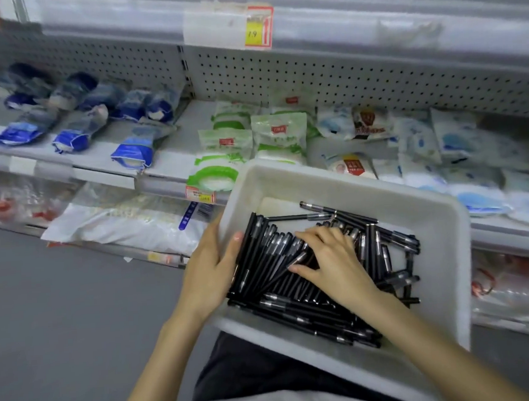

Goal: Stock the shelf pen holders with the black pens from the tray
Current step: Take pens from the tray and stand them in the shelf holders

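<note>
Shop aisle: smooth grey floor (62,305) on the left, long grey metal shelf (174,162) across the middle, closed behind by a perforated back panel (311,70). On the rail above, a yellow and red price tag (259,27), blurred. Along the shelf, blue packets (70,141) lying on the left, green and white bags (279,134) stacked in the middle, pale blue and white bags (451,139) to the right. Lower down on the left, a large white sack (119,221) on the shelf below.

In front of the shelving, low and right of centre, a deep white plastic tray (439,251), tilted, its near rim over dark trousers (252,374). Inside, a heap of slim black pens (288,304) with clear sections near the caps, most lying roughly parallel along the left wall, others crossed at angles toward the far and right sides. 1 bare patch of tray bottom at the far left corner.

Left hand (210,275) gripping the tray's left rim: palm against the outside wall, thumb hooked over the edge, its tip just beside the outermost pens. Right hand (331,258) palm down on top of the heap near its middle, fingers curled into the pens, thumb drawn in beneath, closing around a few of them; exactly how many, impossible to tell. Both forearms bare.
</note>
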The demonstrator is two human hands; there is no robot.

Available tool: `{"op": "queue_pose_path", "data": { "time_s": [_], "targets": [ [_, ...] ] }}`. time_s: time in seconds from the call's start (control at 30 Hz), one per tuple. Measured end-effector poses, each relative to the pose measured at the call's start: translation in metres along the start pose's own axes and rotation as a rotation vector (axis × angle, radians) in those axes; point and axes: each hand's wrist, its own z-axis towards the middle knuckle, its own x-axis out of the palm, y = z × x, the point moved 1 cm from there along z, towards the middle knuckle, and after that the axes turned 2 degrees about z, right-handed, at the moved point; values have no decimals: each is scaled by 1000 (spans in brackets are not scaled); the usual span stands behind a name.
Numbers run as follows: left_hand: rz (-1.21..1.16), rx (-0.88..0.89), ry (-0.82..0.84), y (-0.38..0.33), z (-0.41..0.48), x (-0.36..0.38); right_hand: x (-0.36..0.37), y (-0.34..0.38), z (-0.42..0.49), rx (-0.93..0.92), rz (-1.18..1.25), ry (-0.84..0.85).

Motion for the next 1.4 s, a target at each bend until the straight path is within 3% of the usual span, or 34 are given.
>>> {"op": "queue_pose_path", "data": {
  "time_s": [0.3,0.5,0.73,0.9,1.03,1.13,1.4],
  "targets": [
    [-32,-59,3,8,5,1,-2,14,0,117,744,-170],
    [-113,-64,12,-9,16,-7,-9,31,7,193,891,-185],
    [-43,182,-121,-72,42,-54,-105,39,21,144,1049,-220],
    [-153,353,-371,-140,67,-95,-206,75,32,-115,1286,-220],
    [-153,464,-519,-191,106,-116,-296,114,54,-426,1156,-381],
    [-71,438,-564,-205,144,-123,-347,137,73,-537,930,-567],
    [161,366,-583,-189,201,-122,-374,137,150,-483,703,-819]
  ]
}}
